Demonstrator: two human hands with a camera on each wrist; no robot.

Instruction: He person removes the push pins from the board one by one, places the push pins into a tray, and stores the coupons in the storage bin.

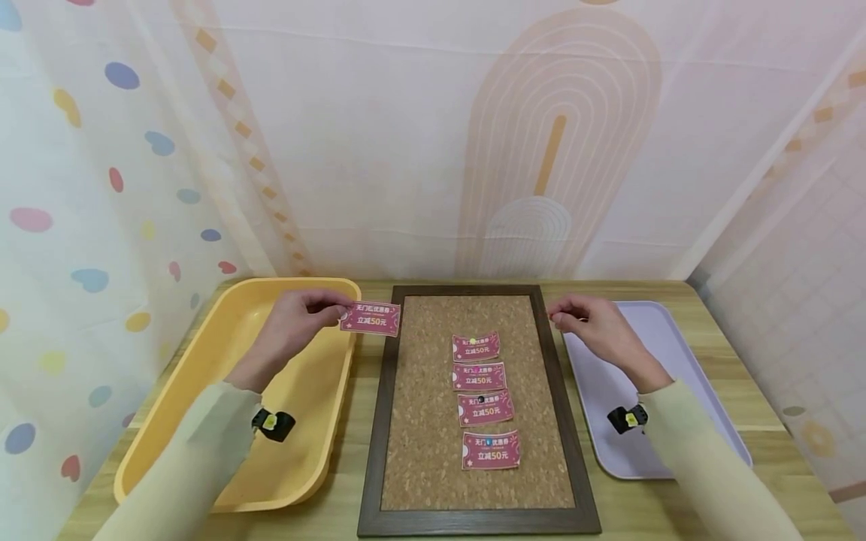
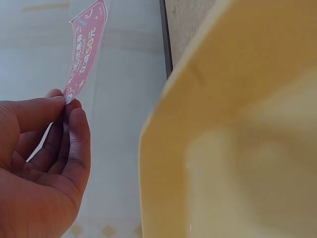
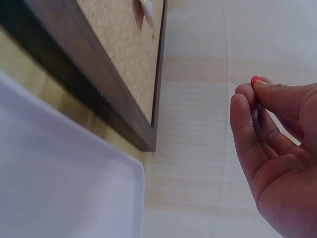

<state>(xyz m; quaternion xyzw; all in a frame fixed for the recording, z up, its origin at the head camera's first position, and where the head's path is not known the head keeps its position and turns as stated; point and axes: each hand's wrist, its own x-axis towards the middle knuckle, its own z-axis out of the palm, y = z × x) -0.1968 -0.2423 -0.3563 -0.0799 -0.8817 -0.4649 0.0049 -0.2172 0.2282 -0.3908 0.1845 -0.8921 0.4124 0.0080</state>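
Note:
My left hand (image 1: 289, 330) pinches a pink coupon (image 1: 370, 318) by one end, between thumb and fingers. This coupon hangs over the gap between the yellow tray and the cork board (image 1: 419, 421), its far end overlapping the frame in the head view. Seen from the left wrist, the coupon (image 2: 89, 47) bends along its length. Between thumb and forefinger, my right hand (image 1: 602, 330) holds a small red push pin (image 3: 254, 80) near the board's right edge. Several matching coupons (image 1: 489, 451) run in a column on the cork, each with a coloured pin near its top.
To the left stands a deep yellow tray (image 1: 350, 361), partly under my left arm. A shallow lilac tray (image 1: 595, 443) lies on the right beneath my right arm. The wooden table (image 1: 345, 481) ends at a patterned curtain (image 1: 379, 150) behind.

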